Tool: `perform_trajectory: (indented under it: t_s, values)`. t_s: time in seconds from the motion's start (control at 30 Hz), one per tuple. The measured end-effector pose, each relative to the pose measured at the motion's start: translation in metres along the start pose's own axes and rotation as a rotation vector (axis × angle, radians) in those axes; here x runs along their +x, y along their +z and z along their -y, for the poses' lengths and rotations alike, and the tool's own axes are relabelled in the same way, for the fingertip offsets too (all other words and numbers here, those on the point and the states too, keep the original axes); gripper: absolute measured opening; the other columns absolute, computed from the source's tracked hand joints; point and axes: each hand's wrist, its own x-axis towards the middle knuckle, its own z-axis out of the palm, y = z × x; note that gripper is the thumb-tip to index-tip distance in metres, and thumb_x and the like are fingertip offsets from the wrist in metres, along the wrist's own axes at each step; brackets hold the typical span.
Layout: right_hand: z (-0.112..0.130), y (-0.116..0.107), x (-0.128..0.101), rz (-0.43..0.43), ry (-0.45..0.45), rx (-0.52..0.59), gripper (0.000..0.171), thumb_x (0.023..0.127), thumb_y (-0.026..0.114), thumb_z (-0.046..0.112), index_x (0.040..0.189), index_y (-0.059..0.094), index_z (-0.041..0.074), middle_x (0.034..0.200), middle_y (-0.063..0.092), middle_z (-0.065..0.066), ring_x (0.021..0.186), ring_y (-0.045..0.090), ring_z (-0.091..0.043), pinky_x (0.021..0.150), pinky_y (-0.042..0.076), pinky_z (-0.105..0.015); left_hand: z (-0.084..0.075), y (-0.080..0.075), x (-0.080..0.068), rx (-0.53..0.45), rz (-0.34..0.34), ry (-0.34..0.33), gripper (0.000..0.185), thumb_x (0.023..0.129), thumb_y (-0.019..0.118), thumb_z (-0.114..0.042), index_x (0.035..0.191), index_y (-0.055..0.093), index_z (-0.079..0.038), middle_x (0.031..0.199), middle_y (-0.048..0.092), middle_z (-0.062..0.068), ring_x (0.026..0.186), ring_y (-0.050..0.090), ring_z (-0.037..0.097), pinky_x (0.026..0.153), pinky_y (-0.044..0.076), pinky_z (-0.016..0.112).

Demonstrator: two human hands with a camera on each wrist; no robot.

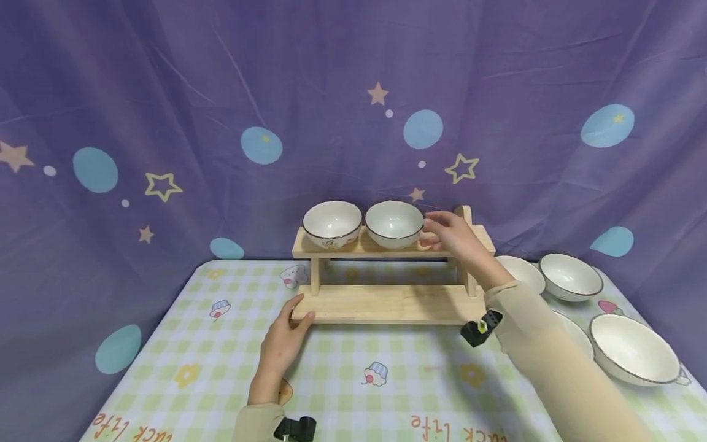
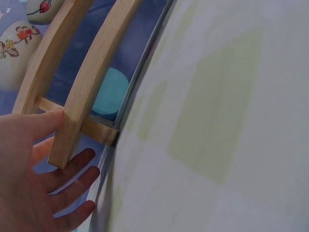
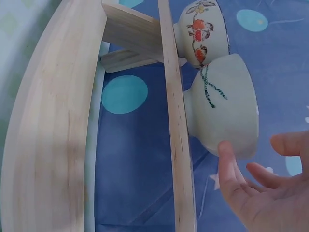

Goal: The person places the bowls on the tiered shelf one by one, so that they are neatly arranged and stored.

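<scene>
A two-tier wooden rack point(image 1: 386, 304) stands mid-table. Two white bowls sit on its top shelf, one on the left point(image 1: 332, 222) and one on the right point(image 1: 394, 222). My right hand point(image 1: 437, 231) is at the top shelf beside the right bowl. In the right wrist view its thumb touches the rim of that green-sprigged bowl point(image 3: 224, 108), and the fingers of the right hand point(image 3: 253, 169) are spread and relaxed. My left hand point(image 1: 295, 312) rests at the rack's lower left corner. Its thumb lies on the board point(image 2: 91, 77) and the left hand's point(image 2: 72, 160) fingers are straight beside it.
Several more white bowls lie at the table's right: two at the back point(image 1: 569, 276), point(image 1: 521, 270), a large one point(image 1: 632, 350) near the edge, and one partly hidden by my arm. A checked cloth point(image 1: 359, 380) covers the table. A purple curtain hangs close behind the rack.
</scene>
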Motion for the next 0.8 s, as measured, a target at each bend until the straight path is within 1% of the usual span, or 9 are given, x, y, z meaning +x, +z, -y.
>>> perform_trajectory:
  t_s: [0.07,0.17,0.3,0.37,0.43,0.53,0.63,0.73,0.8]
  values:
    - [-0.002,-0.003,-0.008,0.004,-0.033,-0.025,0.051,0.106,0.045,0.020,0.148,0.035,-0.007,0.133,0.054,-0.030,0.101,0.067,-0.032,0.077,0.055,-0.026,0.000,0.000,0.000,-0.001,0.000,-0.003,0.061,0.098,0.059,-0.044,0.152,0.039,-0.021,0.144,0.048,0.024,0.127,0.051,0.042,0.099,0.037,0.065]
    - [-0.006,-0.006,-0.022,-0.008,-0.087,-0.057,0.047,0.107,0.045,0.018,0.146,0.039,-0.006,0.132,0.055,-0.029,0.102,0.066,-0.036,0.076,0.055,-0.025,0.001,0.001,-0.001,-0.001,0.003,-0.002,0.062,0.098,0.059,-0.044,0.152,0.039,-0.021,0.144,0.048,0.025,0.127,0.051,0.042,0.099,0.037,0.065]
    - [-0.008,-0.010,-0.040,-0.034,-0.158,-0.117,0.042,0.106,0.047,0.019,0.143,0.046,-0.003,0.127,0.060,-0.026,0.097,0.067,-0.030,0.071,0.053,-0.024,0.001,0.000,-0.002,-0.001,0.001,0.002,0.062,0.098,0.059,-0.045,0.152,0.040,-0.021,0.143,0.049,0.025,0.126,0.052,0.043,0.099,0.038,0.065]
    - [-0.010,-0.011,-0.049,-0.037,-0.198,-0.137,0.041,0.106,0.049,0.018,0.141,0.048,-0.003,0.124,0.062,-0.026,0.092,0.068,-0.026,0.068,0.052,-0.024,0.001,0.000,-0.002,0.001,-0.001,-0.001,0.062,0.098,0.059,-0.045,0.152,0.040,-0.021,0.143,0.050,0.024,0.125,0.052,0.042,0.098,0.038,0.065]
    - [-0.011,-0.013,-0.059,-0.052,-0.223,-0.164,0.041,0.105,0.051,0.019,0.139,0.051,-0.003,0.120,0.064,-0.025,0.090,0.068,-0.022,0.071,0.052,-0.024,0.001,0.000,-0.002,0.003,-0.002,-0.004,0.062,0.098,0.059,-0.045,0.152,0.040,-0.022,0.143,0.050,0.024,0.125,0.053,0.042,0.098,0.038,0.064]
    - [-0.015,-0.019,-0.074,-0.077,-0.236,-0.218,0.041,0.104,0.053,0.023,0.137,0.053,-0.002,0.118,0.066,-0.023,0.092,0.068,-0.021,0.075,0.051,-0.026,0.002,0.000,-0.002,0.002,0.001,-0.006,0.062,0.098,0.059,-0.045,0.152,0.039,-0.021,0.144,0.049,0.024,0.126,0.052,0.042,0.099,0.037,0.065]
    - [-0.019,-0.027,-0.089,-0.132,-0.234,-0.288,0.041,0.104,0.054,0.025,0.137,0.055,0.001,0.118,0.067,-0.021,0.098,0.068,-0.025,0.078,0.051,-0.025,0.002,0.000,-0.002,-0.001,0.004,-0.003,0.062,0.098,0.058,-0.046,0.152,0.039,-0.021,0.144,0.048,0.025,0.126,0.051,0.043,0.100,0.036,0.066]
    - [-0.025,-0.035,-0.101,-0.192,-0.231,-0.348,0.042,0.104,0.054,0.029,0.136,0.056,0.003,0.120,0.067,-0.019,0.102,0.065,-0.031,0.080,0.050,-0.030,0.001,0.000,-0.001,0.001,0.006,-0.001,0.062,0.098,0.058,-0.047,0.152,0.038,-0.022,0.145,0.048,0.025,0.127,0.051,0.043,0.100,0.036,0.066]
    - [-0.029,-0.039,-0.109,-0.230,-0.222,-0.384,0.042,0.103,0.055,0.032,0.136,0.057,0.005,0.118,0.067,-0.018,0.101,0.065,-0.031,0.080,0.049,-0.034,0.001,0.000,-0.001,0.002,0.005,0.000,0.062,0.099,0.058,-0.046,0.152,0.038,-0.022,0.145,0.048,0.024,0.127,0.050,0.043,0.100,0.036,0.066]
